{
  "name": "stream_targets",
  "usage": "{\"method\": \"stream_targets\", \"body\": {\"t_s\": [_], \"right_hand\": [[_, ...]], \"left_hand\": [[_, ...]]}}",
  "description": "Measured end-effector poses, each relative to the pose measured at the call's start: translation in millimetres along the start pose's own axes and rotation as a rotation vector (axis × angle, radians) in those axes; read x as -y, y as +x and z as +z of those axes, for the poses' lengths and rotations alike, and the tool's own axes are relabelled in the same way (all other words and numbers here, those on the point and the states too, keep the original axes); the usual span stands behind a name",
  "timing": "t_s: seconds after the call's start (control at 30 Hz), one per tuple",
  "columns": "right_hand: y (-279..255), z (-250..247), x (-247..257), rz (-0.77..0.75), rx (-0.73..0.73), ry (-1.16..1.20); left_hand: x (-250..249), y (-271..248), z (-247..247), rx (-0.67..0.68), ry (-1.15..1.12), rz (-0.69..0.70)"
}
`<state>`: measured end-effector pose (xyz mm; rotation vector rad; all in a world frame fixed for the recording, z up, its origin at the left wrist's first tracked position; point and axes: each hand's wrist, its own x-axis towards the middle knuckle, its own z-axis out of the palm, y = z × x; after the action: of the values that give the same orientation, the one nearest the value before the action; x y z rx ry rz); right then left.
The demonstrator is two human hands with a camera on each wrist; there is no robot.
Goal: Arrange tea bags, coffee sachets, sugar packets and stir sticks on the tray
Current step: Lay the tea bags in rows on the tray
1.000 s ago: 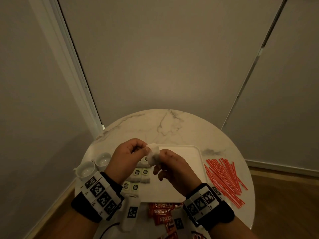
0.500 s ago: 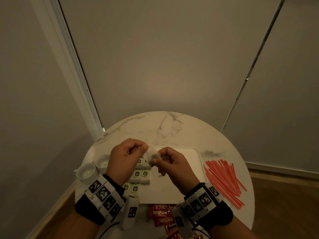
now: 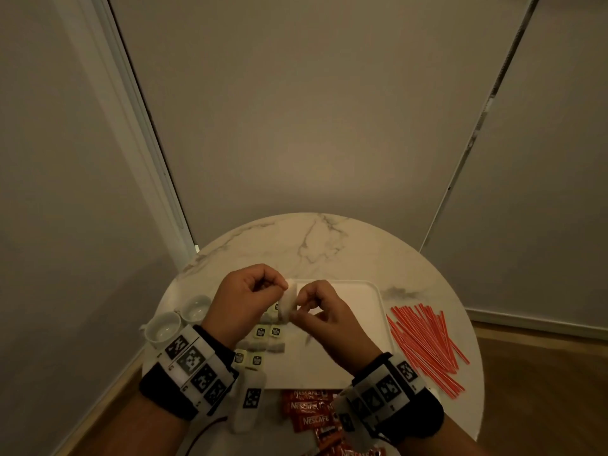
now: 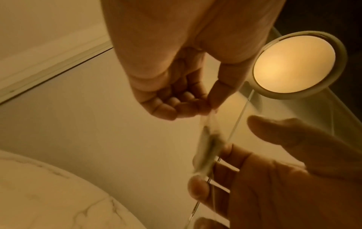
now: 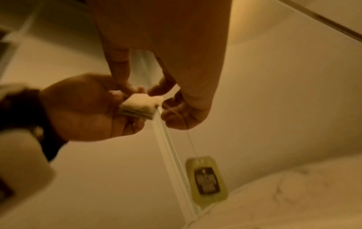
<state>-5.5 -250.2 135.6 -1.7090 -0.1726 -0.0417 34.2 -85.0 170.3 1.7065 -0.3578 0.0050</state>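
A white tea bag [image 3: 287,304] hangs upright above the left part of the white tray [image 3: 358,294]. My left hand [image 3: 283,286] pinches its top edge, as the left wrist view shows at the left hand [image 4: 210,107] and tea bag [image 4: 207,147]. My right hand [image 3: 301,309] has its thumb and fingers curled against the bag's right side. In the right wrist view the right hand [image 5: 156,93] touches the tea bag [image 5: 140,105], and the bag's string runs down from its fingers to a dangling green tag [image 5: 206,179]. Several tea bags [image 3: 267,337] lie in rows on the tray's left side.
Red coffee sachets [image 3: 309,411] lie at the near table edge. Several red stir sticks [image 3: 427,340] are spread right of the tray. Two white cups [image 3: 164,327] stand at the left. The round marble table [image 3: 316,245] sits against wall panels. A round lamp [image 4: 293,65] glows above.
The tea bag has turned from facing me to nearly edge-on. Both hands have drawn closer together around it and stay above the tray's left side.
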Motion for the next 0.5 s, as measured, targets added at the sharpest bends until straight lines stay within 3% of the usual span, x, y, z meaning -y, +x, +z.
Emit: {"method": "stream_targets", "body": {"t_s": [0.2,0.3,0.37,0.5], "right_hand": [[8,2,6,0.238,0.084,0.394],[7,2,13,0.185,0.154,0.431],[6,1,13,0.133,0.128,0.396],[9,-2,18,0.054,0.006,0.279]], "left_hand": [[-5,5,-9,0.112,-0.083,0.161],[-1,5,-14,0.109,-0.088,0.242],[0,4,-14,0.096,-0.093,0.259],[4,5,-8,-0.037,-0.113,0.163]]}}
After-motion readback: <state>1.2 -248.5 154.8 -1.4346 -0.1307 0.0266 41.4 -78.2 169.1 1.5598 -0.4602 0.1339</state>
